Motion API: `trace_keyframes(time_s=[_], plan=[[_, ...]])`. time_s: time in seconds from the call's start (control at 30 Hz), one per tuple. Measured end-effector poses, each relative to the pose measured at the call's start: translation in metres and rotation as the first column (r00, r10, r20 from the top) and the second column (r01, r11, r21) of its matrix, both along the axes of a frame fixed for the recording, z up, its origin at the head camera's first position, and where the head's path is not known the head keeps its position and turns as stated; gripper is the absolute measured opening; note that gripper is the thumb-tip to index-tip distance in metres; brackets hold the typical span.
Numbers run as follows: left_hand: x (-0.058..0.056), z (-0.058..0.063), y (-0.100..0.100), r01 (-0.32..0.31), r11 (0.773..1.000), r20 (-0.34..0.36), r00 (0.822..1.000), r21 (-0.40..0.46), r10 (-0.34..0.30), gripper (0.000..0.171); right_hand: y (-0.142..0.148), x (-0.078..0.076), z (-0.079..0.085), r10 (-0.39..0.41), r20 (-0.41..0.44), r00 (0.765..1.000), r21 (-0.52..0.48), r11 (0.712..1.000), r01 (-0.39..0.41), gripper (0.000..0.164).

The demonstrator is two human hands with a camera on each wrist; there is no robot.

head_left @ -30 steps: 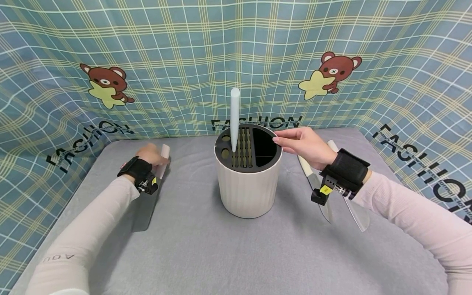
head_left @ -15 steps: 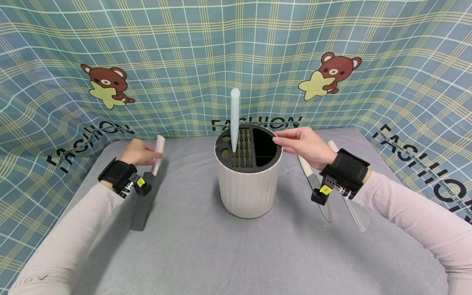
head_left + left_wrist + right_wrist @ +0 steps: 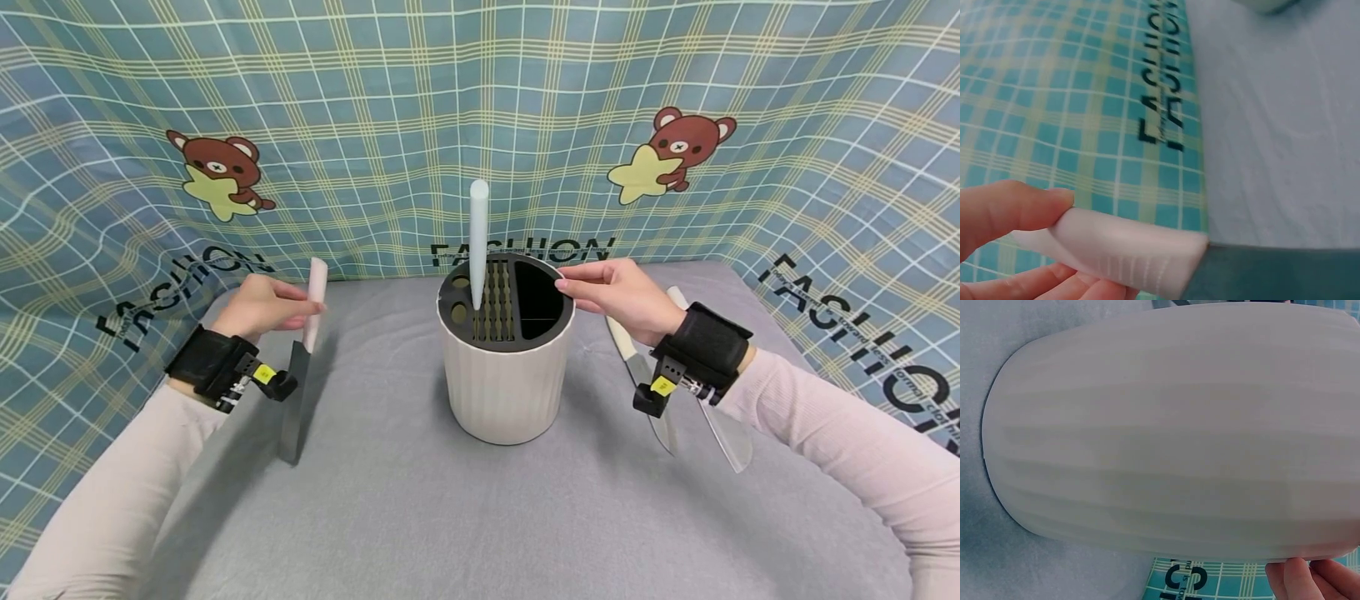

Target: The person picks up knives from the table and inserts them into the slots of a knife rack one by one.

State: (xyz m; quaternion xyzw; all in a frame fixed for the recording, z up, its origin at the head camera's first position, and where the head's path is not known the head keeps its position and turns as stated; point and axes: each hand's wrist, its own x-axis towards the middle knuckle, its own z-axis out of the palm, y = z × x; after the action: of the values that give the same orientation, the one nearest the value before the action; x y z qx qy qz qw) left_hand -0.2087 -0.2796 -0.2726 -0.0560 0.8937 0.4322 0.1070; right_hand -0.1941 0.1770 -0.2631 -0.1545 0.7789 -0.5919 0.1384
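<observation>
My left hand [image 3: 258,308] pinches the pale handle [image 3: 1129,250] of a kitchen knife [image 3: 296,400] between thumb and fingers. Its dark grey blade points down toward the table, and I cannot tell whether the tip touches the cloth. In the middle stands a white ribbed knife holder [image 3: 504,392] with a black slotted top. One pale handle [image 3: 478,233] sticks up from that top. My right hand [image 3: 626,296] holds the holder's right rim, thumb over the edge. In the right wrist view, fingertips [image 3: 1297,578] lie against the holder's wall [image 3: 1166,450].
Beneath and beyond the right wrist lie a knife with a cream handle [image 3: 621,340] and a clear-bladed utensil with a white handle [image 3: 731,437]. Grey cloth [image 3: 480,517] covers the table. A plaid curtain [image 3: 375,125] closes off the back and sides.
My left hand has raised the knife's handle off the table and moved left, and the blade has turned onto its edge, tip down. My right hand and the holder stay in place.
</observation>
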Motion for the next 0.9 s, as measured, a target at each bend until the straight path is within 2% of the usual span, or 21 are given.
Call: trace_keyframes(time_s=[0.23,0.47,0.73,0.8,0.9], plan=[[0.008,0.011,0.009,0.006,0.994,-0.068,0.998,0.108,0.001,0.064,0.000,0.000,0.000,0.001,0.002,1.000,0.003,1.000,-0.001,0.047],[0.023,0.022,0.028,0.054,0.968,-0.155,0.988,0.244,-0.017,0.061,0.001,0.001,0.001,0.004,-0.001,1.000,0.006,1.000,-0.004,0.047],[0.042,0.029,0.051,0.151,0.927,-0.234,0.969,0.342,-0.072,0.052,0.001,0.002,0.001,0.009,-0.004,1.000,0.010,1.000,-0.009,0.047],[0.046,0.030,0.055,0.182,0.912,-0.259,0.962,0.367,-0.088,0.046,0.002,0.002,0.001,0.009,-0.008,1.000,0.014,1.000,-0.009,0.047],[0.053,0.030,0.061,0.228,0.878,-0.287,0.951,0.420,-0.110,0.033,0.002,0.003,0.002,0.014,-0.023,1.000,0.016,1.000,-0.014,0.047]])
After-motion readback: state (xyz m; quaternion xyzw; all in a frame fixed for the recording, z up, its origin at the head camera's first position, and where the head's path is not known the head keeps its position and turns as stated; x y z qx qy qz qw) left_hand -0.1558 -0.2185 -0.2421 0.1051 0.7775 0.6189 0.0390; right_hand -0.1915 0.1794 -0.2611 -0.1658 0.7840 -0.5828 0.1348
